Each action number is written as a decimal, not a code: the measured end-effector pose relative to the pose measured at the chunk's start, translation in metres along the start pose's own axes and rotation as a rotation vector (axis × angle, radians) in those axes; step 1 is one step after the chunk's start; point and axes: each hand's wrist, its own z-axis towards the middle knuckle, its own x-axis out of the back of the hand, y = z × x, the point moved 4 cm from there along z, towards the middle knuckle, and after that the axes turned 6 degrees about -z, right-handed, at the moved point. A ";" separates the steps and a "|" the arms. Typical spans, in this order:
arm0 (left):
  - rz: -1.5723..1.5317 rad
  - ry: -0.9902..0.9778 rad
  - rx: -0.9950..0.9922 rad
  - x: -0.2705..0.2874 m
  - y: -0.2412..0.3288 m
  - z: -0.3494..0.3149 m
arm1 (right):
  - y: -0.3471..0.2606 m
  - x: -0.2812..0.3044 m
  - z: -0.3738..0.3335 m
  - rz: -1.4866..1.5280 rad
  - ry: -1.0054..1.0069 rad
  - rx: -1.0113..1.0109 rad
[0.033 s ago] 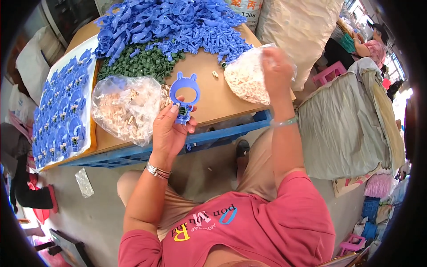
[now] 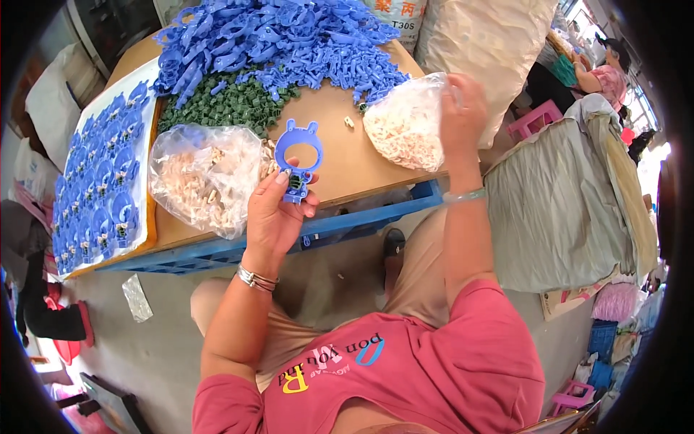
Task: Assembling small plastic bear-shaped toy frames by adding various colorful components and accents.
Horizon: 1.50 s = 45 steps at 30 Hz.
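My left hand [image 2: 280, 206] is closed around the lower part of a blue plastic frame [image 2: 297, 150] with a round opening and two small ears. A dark green piece sits in the frame's lower section. Over at the right, my right hand [image 2: 463, 108] has its fingers curled at the rim of a clear plastic bag [image 2: 405, 123] full of small cream-coloured pieces; its fingertips are partly hidden. Beside my left hand lies another clear bag [image 2: 206, 177] of cream and tan pieces. A single pale piece [image 2: 349, 123] rests on the brown tabletop [image 2: 332, 155] between the bags.
Blue plastic parts [image 2: 275, 43] are heaped at the back, with small dark green parts [image 2: 224, 105] before them. A white board [image 2: 108, 166] at the left carries rows of blue pieces. Large sacks [image 2: 477, 58] stand behind. A person [image 2: 603, 76] sits at the far right.
My right hand has moved slightly to the right and nearer to me at the bag's rim. The left hand keeps its hold on the blue frame.
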 end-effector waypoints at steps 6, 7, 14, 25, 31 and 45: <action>-0.057 0.024 0.047 0.005 -0.005 0.004 | 0.109 -0.031 -0.026 0.361 -0.113 -0.576; -0.063 0.028 0.055 0.006 -0.006 0.004 | 0.106 -0.035 -0.033 0.437 -0.271 -0.798; -0.040 0.027 0.057 0.011 -0.008 0.004 | 0.087 -0.064 -0.050 0.074 -0.872 -0.349; -0.117 -0.041 0.119 0.009 -0.014 0.005 | 0.073 -0.076 -0.057 -0.439 -0.990 0.068; -0.112 -0.021 0.140 0.010 -0.011 0.002 | 0.062 -0.074 -0.057 -0.428 -0.985 0.038; -0.139 0.041 0.089 0.012 -0.013 0.004 | 0.067 -0.060 -0.042 -0.510 -0.813 -0.115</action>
